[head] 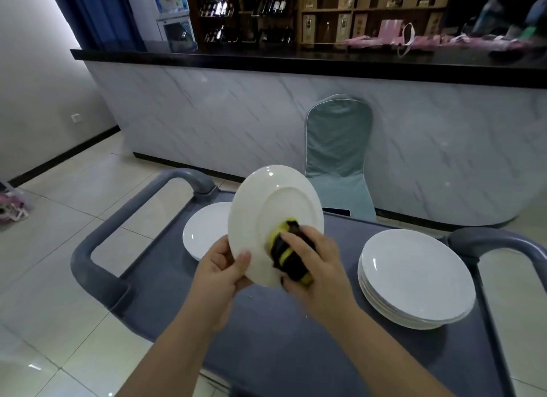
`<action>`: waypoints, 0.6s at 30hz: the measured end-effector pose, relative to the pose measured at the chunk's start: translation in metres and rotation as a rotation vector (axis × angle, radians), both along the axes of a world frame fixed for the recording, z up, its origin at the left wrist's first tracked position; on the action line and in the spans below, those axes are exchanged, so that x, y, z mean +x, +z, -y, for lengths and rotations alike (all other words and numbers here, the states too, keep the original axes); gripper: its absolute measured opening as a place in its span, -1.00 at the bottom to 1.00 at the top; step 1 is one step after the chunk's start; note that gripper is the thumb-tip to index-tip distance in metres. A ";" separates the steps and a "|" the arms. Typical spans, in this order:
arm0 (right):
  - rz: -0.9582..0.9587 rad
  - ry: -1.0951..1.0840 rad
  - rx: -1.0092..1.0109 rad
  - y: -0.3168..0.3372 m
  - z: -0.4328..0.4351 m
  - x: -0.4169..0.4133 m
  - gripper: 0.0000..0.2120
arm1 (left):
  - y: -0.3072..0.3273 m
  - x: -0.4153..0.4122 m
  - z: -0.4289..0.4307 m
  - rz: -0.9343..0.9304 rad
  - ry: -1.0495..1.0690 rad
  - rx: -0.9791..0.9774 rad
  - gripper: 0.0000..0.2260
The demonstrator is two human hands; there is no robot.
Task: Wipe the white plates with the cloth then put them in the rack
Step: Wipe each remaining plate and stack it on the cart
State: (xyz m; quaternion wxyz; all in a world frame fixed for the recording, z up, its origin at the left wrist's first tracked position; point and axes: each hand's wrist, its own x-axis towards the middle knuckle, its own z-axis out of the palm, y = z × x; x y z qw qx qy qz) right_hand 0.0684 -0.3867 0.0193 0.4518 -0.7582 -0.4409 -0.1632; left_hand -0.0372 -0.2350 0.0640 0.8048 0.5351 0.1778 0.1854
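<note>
A white plate [266, 207] is held upright above the grey cart, its underside with the foot ring facing me. My left hand [220, 266] grips its lower left rim, thumb on the near face. My right hand [313, 263] holds a bunched black and yellow cloth [288, 248] and presses it against the plate's lower right. A stack of several white plates [414, 278] lies on the cart at the right. Another white plate or small stack [204, 230] lies at the left, partly hidden behind the held plate.
The grey cart top [281, 337] has curved handles at the left [97, 248] and right [488, 242]. A chair with a teal cover [339, 156] stands behind the cart, before a marble-faced counter [236, 115]. Tiled floor lies to the left.
</note>
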 end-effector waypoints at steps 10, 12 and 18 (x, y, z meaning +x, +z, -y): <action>-0.044 -0.033 0.074 0.030 -0.019 -0.006 -0.48 | 0.004 -0.005 0.012 -0.003 -0.034 0.088 -0.73; 0.069 0.011 0.050 0.010 -0.006 -0.015 -0.42 | 0.007 -0.012 0.003 0.003 -0.045 0.044 -0.76; -0.507 -0.225 0.405 0.007 0.032 0.045 -0.60 | 0.005 -0.030 0.010 -0.092 -0.208 0.265 -0.80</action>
